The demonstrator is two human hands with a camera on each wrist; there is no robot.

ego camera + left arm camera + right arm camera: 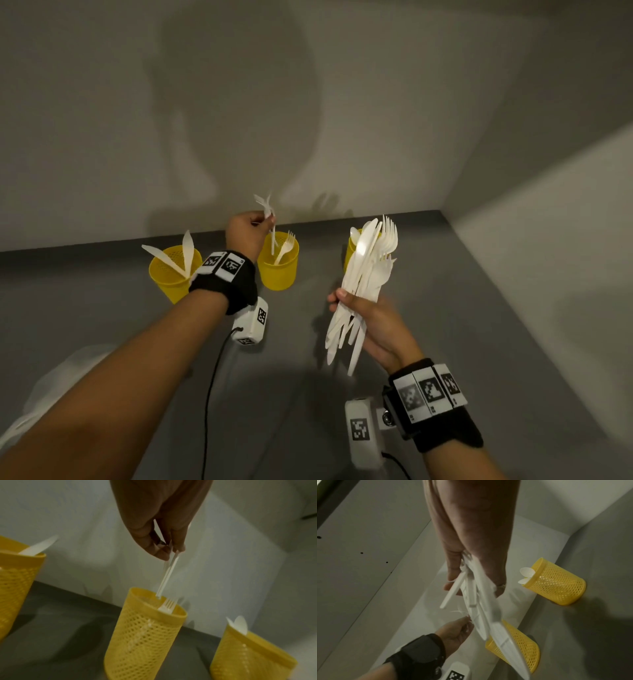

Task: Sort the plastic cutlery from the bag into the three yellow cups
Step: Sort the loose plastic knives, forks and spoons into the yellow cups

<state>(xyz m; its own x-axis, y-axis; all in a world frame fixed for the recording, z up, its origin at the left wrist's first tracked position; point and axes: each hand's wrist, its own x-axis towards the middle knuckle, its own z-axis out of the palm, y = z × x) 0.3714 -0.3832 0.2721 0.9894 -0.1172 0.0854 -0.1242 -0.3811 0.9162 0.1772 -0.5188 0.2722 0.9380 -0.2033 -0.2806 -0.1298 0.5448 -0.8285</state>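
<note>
Perforated yellow middle cup [145, 635]; left hand [248, 233] pinches slim white forks [167, 577] above.

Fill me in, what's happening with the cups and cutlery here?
A person is sorting white plastic cutlery into three yellow mesh cups. The left hand pinches forks handle-down over the middle cup, which already holds a fork. The right hand grips the unsorted bundle. The left cup holds knives, and the right cup holds spoons.
</note>
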